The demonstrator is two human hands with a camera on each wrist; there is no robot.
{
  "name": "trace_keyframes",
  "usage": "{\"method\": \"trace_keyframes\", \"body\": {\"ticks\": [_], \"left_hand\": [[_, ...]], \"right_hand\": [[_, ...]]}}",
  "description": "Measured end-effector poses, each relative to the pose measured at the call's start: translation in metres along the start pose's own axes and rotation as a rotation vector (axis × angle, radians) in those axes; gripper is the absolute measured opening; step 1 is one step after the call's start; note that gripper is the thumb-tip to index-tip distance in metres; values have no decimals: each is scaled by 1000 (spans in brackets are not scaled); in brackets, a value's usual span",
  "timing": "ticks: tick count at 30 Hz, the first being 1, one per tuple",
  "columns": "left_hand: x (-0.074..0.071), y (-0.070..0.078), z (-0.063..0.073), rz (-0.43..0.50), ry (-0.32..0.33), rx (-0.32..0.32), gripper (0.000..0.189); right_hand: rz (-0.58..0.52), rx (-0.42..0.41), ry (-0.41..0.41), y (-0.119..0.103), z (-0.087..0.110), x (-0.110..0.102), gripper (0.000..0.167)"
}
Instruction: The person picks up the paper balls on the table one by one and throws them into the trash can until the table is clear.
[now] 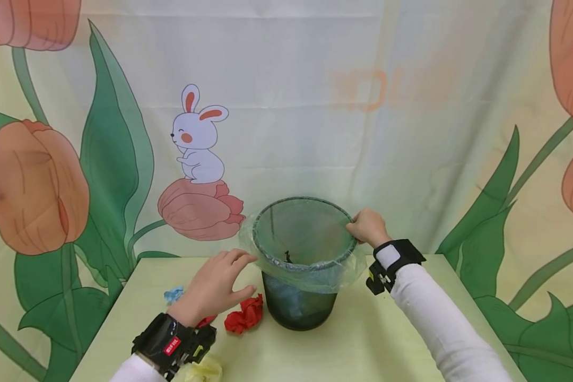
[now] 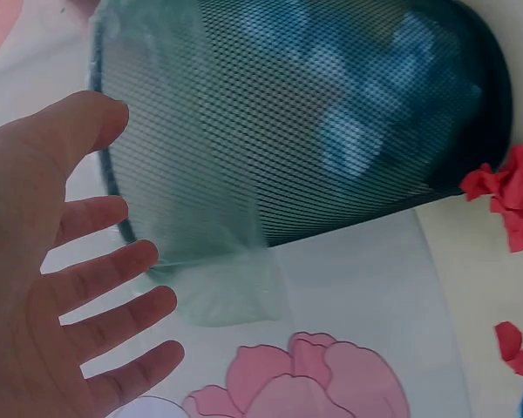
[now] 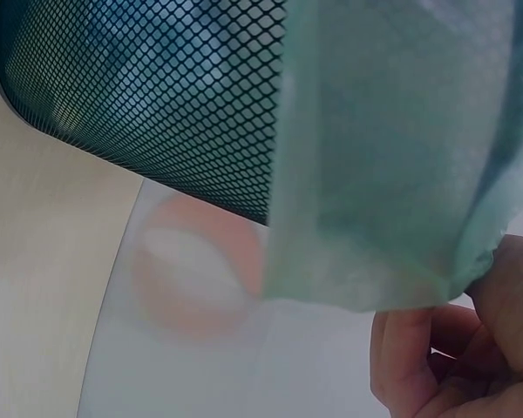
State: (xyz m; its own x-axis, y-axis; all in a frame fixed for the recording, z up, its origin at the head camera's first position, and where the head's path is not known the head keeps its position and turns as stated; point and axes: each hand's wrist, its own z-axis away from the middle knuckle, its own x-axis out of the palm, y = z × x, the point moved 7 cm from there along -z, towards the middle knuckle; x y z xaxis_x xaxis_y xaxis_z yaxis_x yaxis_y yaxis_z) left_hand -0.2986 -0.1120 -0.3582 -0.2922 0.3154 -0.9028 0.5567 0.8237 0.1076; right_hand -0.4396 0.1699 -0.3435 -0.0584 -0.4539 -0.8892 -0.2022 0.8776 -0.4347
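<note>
A black mesh wastebasket (image 1: 300,307) stands upright on the table. Its translucent green bin liner (image 1: 310,278) is folded over the rim and hangs down outside. With curled fingers, my right hand (image 1: 369,227) grips the rim on its right side, through the liner. In the right wrist view, the liner's loose edge hangs beside those fingers. My left hand (image 1: 219,281) is at the basket's left, fingers spread and holding nothing. The left wrist view shows its fingertips (image 2: 164,299) close to the liner near the rim. Crumpled bluish shapes show through the mesh (image 2: 357,113) low down.
On the table (image 1: 363,345), left of the basket, lies a crumpled red paper ball (image 1: 245,314). A light blue one (image 1: 174,295) and a yellow one (image 1: 204,370) lie farther left and nearer the front. Behind hangs a printed curtain (image 1: 286,132) with tulips and a rabbit.
</note>
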Motion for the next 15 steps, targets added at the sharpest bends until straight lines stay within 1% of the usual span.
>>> {"method": "trace_keyframes", "body": {"ticks": [4, 10, 13, 15], "left_hand": [[13, -5, 13, 22, -54, -57, 58], [34, -7, 30, 68, -131, -138, 67], [46, -10, 40, 99, -164, -191, 69], [53, -15, 48, 121, -179, -238, 71]], "right_hand": [[-4, 0, -3, -1, 1, -1, 46], [-2, -12, 2, -3, 4, -3, 46], [6, -9, -1, -2, 4, -1, 47], [15, -6, -2, -1, 2, 1, 47]]}}
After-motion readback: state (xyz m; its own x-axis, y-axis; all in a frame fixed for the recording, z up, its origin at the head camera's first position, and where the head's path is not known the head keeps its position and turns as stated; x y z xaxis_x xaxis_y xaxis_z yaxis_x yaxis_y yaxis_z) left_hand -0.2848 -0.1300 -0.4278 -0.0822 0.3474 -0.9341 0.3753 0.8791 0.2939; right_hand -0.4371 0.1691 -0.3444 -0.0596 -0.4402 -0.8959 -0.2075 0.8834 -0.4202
